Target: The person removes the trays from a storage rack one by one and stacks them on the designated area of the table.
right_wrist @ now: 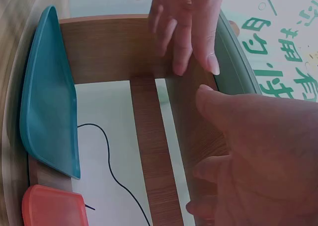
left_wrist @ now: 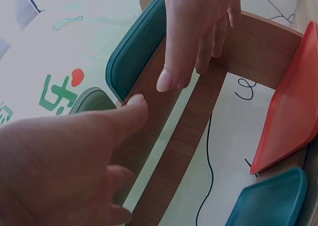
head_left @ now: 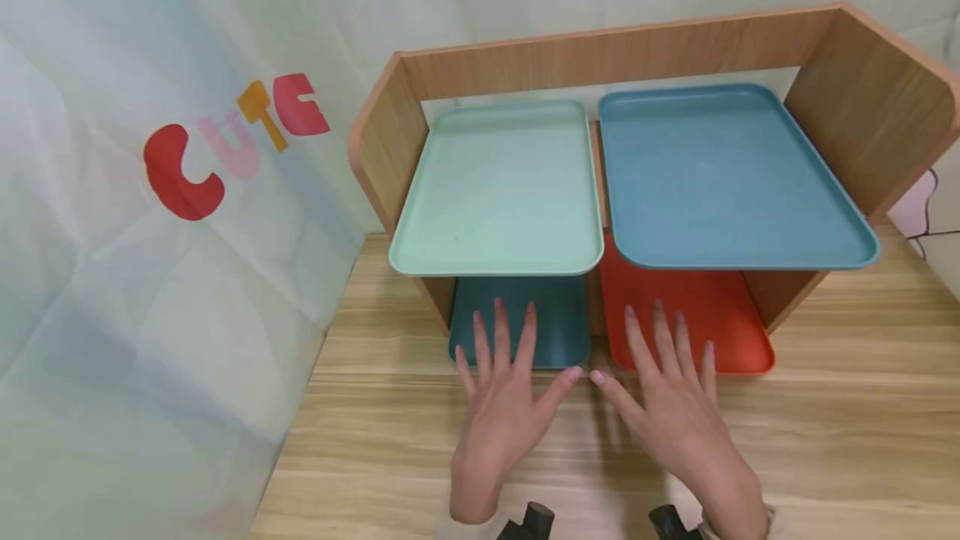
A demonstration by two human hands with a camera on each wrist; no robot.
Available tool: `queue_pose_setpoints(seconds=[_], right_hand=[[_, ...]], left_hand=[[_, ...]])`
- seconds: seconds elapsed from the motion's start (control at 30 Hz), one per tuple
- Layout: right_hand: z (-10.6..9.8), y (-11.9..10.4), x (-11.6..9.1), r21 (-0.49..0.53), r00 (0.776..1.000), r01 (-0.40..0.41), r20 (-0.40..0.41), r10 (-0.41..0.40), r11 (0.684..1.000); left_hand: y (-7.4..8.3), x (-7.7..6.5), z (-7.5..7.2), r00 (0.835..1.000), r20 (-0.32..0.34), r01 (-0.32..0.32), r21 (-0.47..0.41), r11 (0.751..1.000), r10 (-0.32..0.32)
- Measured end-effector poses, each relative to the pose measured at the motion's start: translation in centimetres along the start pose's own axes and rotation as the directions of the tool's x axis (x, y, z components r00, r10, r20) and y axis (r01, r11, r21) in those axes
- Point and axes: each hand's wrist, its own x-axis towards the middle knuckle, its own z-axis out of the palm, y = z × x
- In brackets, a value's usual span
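Both hands hover, fingers spread and holding nothing, in front of a wooden shelf (head_left: 622,44). My left hand (head_left: 504,411) is before the dark teal tray (head_left: 517,319) on the lower left level. In front of the red-orange tray (head_left: 697,319), lower right, is my right hand (head_left: 678,411). The thumb tips come close together; whether they touch I cannot tell. On the upper level lie a mint green tray (head_left: 498,190) at left and a blue tray (head_left: 727,177) at right. Both wrist views show the two hands, with the red-orange tray (left_wrist: 290,102) and the dark teal tray (right_wrist: 49,102) beyond.
The shelf stands on a wood-grain table (head_left: 360,440). A pale cloth backdrop hangs behind and at the left, bearing coloured letters (head_left: 183,173). The upper trays jut forward past the shelf's front. Wooden side panels (head_left: 877,98) rise at both ends.
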Motion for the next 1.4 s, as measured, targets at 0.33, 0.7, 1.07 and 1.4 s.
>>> queue_pose_setpoints(seconds=[0.33, 0.7, 1.07, 1.4], right_hand=[[-0.3, 0.1, 0.2, 0.123, 0.984, 0.099, -0.162, -0.078, 0.987], [-1.2, -0.2, 0.1, 0.353, 0.939, 0.112, -0.343, 0.017, 0.929], [-1.9, 0.0, 0.3, 0.523, 0.845, 0.214, -0.523, 0.112, 0.825], [-2.7, 0.1, 0.7, 0.705, 0.848, 0.212, -0.477, 0.231, 0.677]], left_hand=[[-0.7, 0.0, 0.0, 0.992, -0.097, -0.099, -0.186, 0.978, 0.082], [-2.0, 0.6, -0.3, 0.969, -0.214, -0.189, -0.331, 0.925, 0.122], [-3.6, 1.3, -0.6, 0.955, -0.294, -0.110, -0.486, 0.867, -0.043], [-5.9, 2.2, -1.2, 0.939, -0.298, -0.074, -0.667, 0.741, -0.174]])
